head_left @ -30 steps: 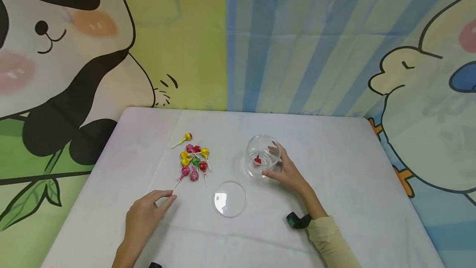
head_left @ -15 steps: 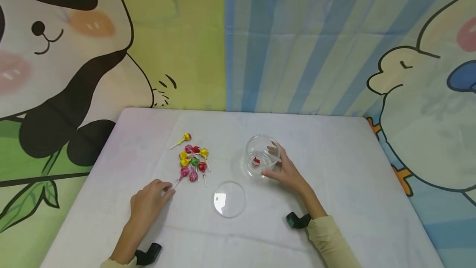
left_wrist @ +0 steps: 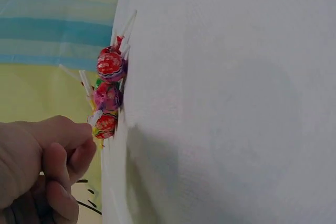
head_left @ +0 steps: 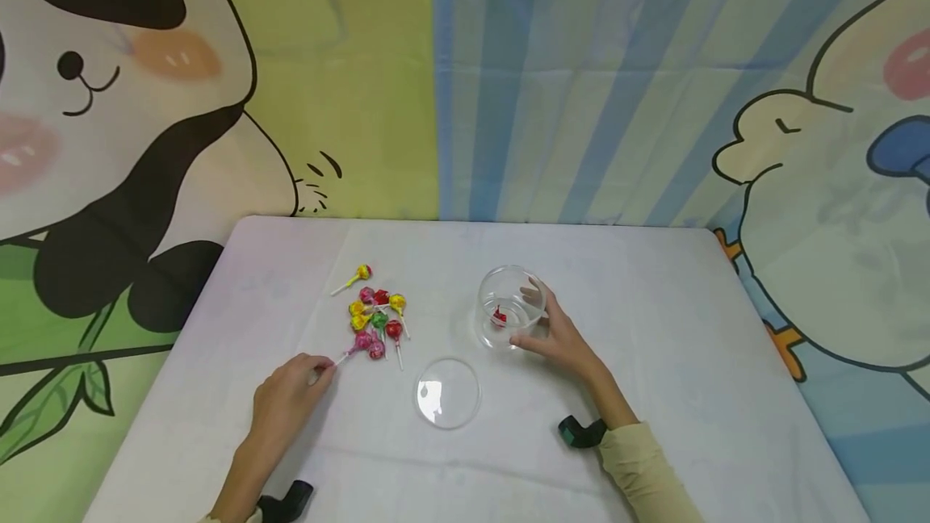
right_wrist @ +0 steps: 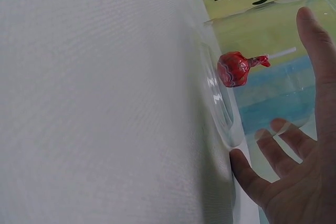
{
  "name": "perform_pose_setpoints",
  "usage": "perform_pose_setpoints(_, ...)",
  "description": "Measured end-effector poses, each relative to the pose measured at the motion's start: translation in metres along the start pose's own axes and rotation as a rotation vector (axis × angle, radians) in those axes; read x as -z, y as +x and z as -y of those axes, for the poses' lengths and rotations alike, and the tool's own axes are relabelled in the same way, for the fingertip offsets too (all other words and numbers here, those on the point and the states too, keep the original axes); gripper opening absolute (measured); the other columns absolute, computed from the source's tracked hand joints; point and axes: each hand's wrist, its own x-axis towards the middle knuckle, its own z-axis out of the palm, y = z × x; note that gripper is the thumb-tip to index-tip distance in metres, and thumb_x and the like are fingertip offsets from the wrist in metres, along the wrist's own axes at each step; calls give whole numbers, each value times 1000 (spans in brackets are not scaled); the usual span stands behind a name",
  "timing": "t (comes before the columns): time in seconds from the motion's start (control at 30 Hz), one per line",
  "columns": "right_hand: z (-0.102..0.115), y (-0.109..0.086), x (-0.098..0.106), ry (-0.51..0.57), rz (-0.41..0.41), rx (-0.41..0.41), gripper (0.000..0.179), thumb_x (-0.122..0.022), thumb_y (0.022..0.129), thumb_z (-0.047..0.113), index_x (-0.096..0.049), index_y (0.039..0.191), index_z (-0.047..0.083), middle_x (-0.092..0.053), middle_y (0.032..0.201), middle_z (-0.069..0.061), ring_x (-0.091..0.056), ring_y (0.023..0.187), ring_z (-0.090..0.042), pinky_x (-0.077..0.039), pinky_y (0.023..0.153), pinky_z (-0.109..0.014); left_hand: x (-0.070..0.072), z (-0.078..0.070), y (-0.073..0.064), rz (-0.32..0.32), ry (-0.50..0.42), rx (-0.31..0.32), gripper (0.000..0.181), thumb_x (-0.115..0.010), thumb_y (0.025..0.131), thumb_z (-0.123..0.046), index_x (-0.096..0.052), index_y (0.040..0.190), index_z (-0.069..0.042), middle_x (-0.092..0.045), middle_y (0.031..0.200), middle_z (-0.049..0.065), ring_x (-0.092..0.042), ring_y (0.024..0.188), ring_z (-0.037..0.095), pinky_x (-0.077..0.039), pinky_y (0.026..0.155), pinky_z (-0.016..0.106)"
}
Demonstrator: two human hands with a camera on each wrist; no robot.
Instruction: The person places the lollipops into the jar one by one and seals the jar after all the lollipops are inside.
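Observation:
In the head view my left hand [head_left: 291, 394] pinches the white stick of a pink lollipop [head_left: 362, 340] between thumb and fingers. The candy end overlaps a second pink lollipop [head_left: 376, 349] at the near side of the pile. My right hand [head_left: 559, 337] grips a clear plastic jar [head_left: 483, 305] from its right side, thumb in front and fingers behind. Inside the upright jar is one red-wrapped lollipop [right_wrist: 233, 69], its stick pointing up toward the opening in the right wrist view. The left wrist view shows my thumb and index finger [left_wrist: 68, 132] close to the candies.
A round clear lid [head_left: 448, 392] lies flat on the white table [head_left: 617, 466], nearer than the jar. Several yellow, green, red and pink lollipops [head_left: 379, 320] lie bunched left of the jar. One yellow lollipop [head_left: 356, 277] lies apart behind them.
My left hand has moved slightly toward the pile, gripping farther along the stick. The pink lollipop has swung from a steep slant to a flatter one. The right hand and jar stay put.

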Motion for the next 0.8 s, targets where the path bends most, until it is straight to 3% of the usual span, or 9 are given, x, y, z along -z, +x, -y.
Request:
perform_pose_setpoints(0.17, 1, 1, 1, 3, 0, -4, 96, -80, 78, 14, -19, 153, 9, -39, 149, -27, -39, 138, -43, -42, 104, -57, 11, -3, -8, -154, -226, -84, 12, -73, 86, -11, -73, 97, -6, -71, 84, 6, -46, 49, 5, -37, 45, 21)
perform_pose_setpoints(0.3, 1, 1, 1, 1, -1, -6, 96, -79, 78, 13, -19, 153, 8, -40, 148, -28, -39, 138, -43, -42, 104, -58, 17, -9, -9, -235, -343, -135, 14, -74, 83, -6, -73, 97, -7, -69, 81, 4, -41, 42, 1, -35, 41, 18)
perform_pose_setpoints(0.5, 1, 1, 1, 3, -1, 2, 96, -79, 78, 13, -19, 153, 8, -40, 148, -28, -39, 137, -44, -42, 103, -58, 22, -16, -5, -262, -431, -188, 16, -74, 83, -6, -73, 98, -10, -68, 82, 0, -43, 40, 2, -35, 42, 16)
perform_pose_setpoints(0.8, 0, 0, 1, 7, 4, 4, 97, -80, 78, 14, -18, 152, 4, -40, 148, -27, -40, 137, -43, -42, 103, -57, 23, -21, -4, -282, -510, -212, 15, -74, 82, -5, -74, 97, -8, -71, 87, 4, -44, 40, -1, -36, 42, 16)
